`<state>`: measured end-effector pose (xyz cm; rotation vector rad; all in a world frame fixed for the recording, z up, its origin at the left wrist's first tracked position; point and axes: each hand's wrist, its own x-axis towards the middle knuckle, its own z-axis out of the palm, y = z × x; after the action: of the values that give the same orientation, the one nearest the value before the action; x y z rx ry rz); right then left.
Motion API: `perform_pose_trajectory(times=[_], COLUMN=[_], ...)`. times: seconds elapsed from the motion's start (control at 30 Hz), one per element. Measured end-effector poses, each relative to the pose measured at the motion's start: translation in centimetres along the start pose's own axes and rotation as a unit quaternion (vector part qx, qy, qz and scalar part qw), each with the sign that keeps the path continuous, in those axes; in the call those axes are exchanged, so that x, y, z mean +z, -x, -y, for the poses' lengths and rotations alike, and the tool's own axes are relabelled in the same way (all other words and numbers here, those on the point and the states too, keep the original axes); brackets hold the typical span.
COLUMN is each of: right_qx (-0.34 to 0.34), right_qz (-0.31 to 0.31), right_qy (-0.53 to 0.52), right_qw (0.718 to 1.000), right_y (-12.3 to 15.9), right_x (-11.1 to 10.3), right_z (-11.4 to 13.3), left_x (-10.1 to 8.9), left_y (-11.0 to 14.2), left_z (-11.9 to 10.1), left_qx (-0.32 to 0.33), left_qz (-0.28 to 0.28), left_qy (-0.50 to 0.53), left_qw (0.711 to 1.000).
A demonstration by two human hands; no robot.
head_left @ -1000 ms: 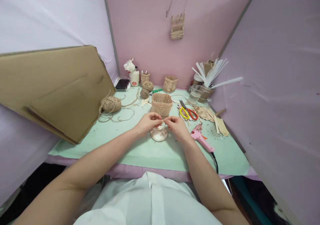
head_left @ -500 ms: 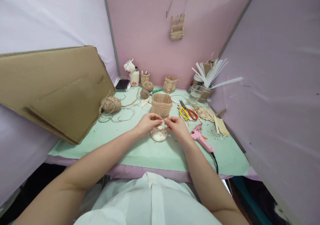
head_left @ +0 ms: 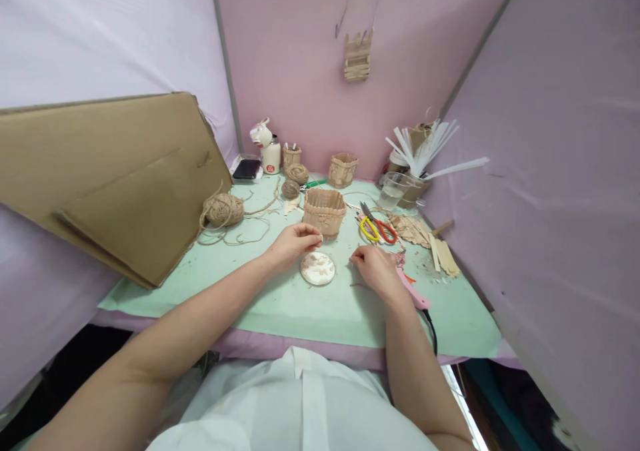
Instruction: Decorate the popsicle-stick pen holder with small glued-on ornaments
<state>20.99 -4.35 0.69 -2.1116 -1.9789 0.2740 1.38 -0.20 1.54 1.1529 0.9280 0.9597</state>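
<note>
My left hand (head_left: 297, 243) is closed in a pinch in front of the light wooden basket (head_left: 324, 213); a tiny pale bit shows at its fingertips, too small to name. Just below that hand lies a round white disc (head_left: 319, 268) with light brown pieces on it. To the right of the disc, my right hand (head_left: 376, 267) is closed low over the table, fingertips together; whatever it may hold is hidden. The pink glue gun (head_left: 414, 291) lies beside my right hand and wrist, partly covered by them. Scissors (head_left: 377, 226) with yellow and red handles rest beyond that hand.
A twine ball (head_left: 223, 209) with loose strands and a leaning cardboard sheet (head_left: 120, 184) are on the left. Wooden strips (head_left: 444, 256), a clear cup (head_left: 393, 191) and white sticks (head_left: 425, 147) stand or lie on the right. A second basket (head_left: 343, 170) is at the back.
My hands were together over the disc; my right hand has moved right and slightly toward me, now partly covering the glue gun. My left hand has shifted slightly left, and the disc is uncovered.
</note>
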Motion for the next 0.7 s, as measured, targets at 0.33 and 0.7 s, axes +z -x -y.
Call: perform_pose_trajectory(times=[0.33,0.7], right_qx=[0.012,0.112], right_qz=[-0.088,0.013], right_qy=[0.009,0.051], right_qw=[0.996,0.992], right_y=[1.6,4.6], right_x=[-2.1,-3.5], right_z=[-2.3,-8.3], left_x=[-0.4,-1.4], left_y=[-0.3,-0.8], left_z=[0.2,0.5], left_qx=[-0.019,0.008], left_qz=[0.004,0.014], left_qy=[0.019,0.023], left_qw=[1.000,1.000])
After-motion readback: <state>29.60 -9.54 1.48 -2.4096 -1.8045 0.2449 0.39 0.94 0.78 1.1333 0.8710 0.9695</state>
